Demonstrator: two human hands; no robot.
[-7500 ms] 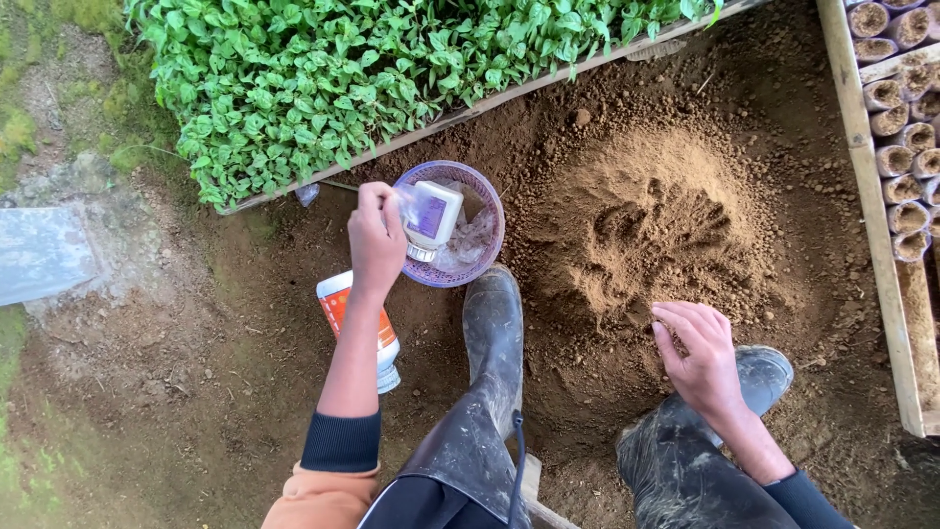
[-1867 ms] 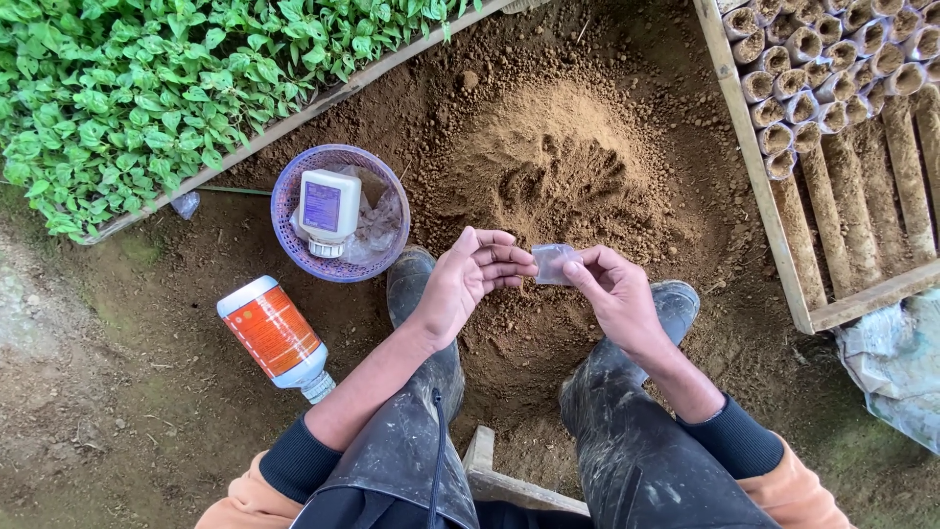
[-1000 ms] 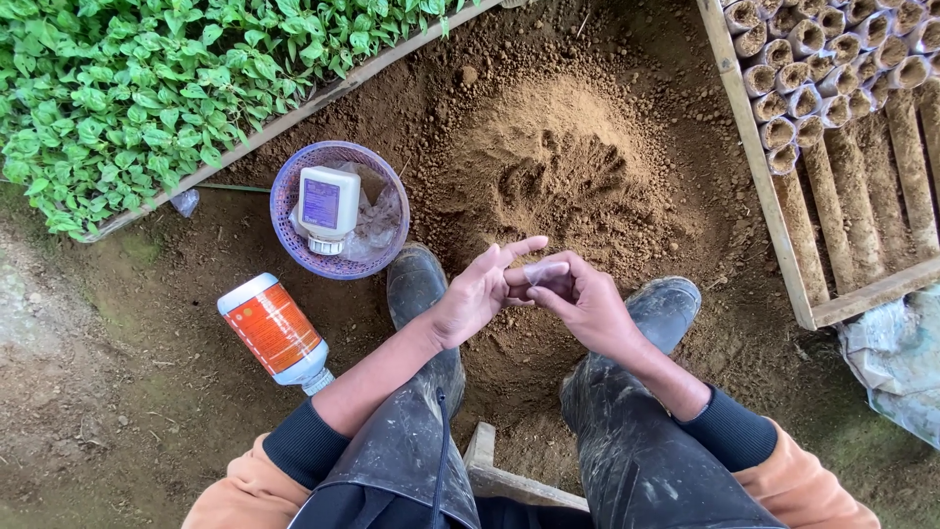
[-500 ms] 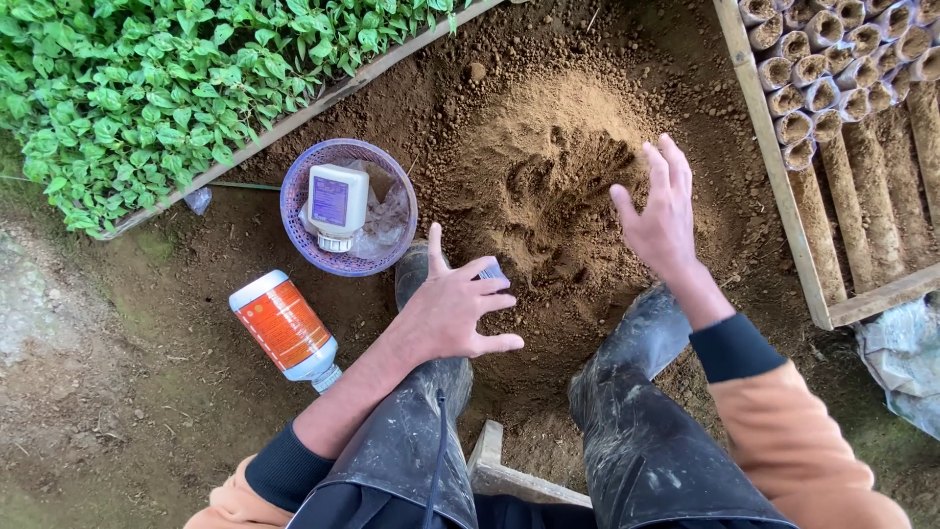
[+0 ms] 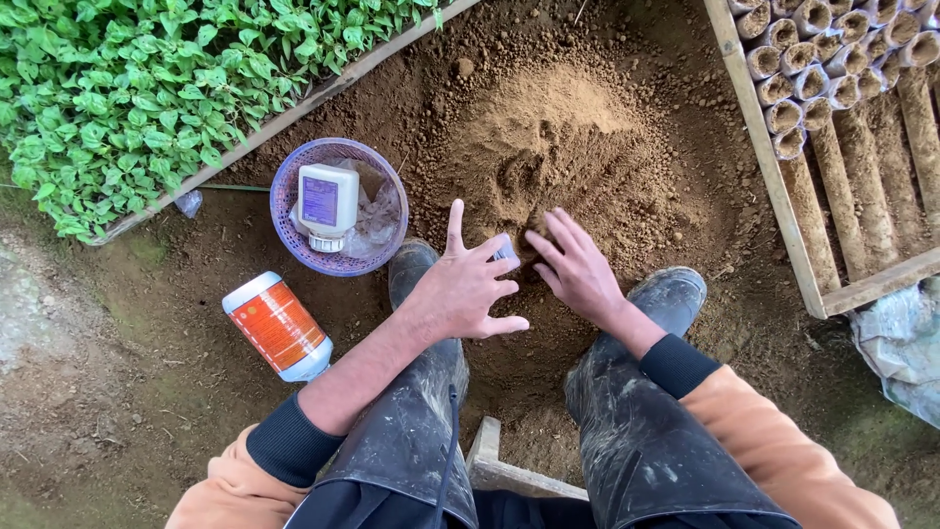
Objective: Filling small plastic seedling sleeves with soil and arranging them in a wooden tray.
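The left hand (image 5: 468, 289) sits in the middle of the frame with its fingers spread wide, and a small pale sleeve (image 5: 505, 254) shows between its fingertips; whether the fingers actually pinch it cannot be told. Just to its right, the right hand (image 5: 578, 269) is open too, fingers loosely fanned and pressed down at the near edge of the mound of loose brown soil (image 5: 558, 147), which fills the upper middle of the frame. Both hands hover over the toes of two muddy dark rubber boots (image 5: 676, 294).

To the upper left of the left hand stands a round purple mesh basket (image 5: 289, 230); inside it lie a white squat bottle with a purple label (image 5: 326, 204) and some crumpled clear plastic. Below the basket, at the left, a white bottle with an orange label (image 5: 277, 326) lies on its side on the bare dirt.

Along the upper left runs a wooden-edged bed of green seedlings (image 5: 147, 88). At the upper right a wooden frame (image 5: 774, 186) holds rows of small soil-filled tube pots (image 5: 793, 83), packed touching one another.
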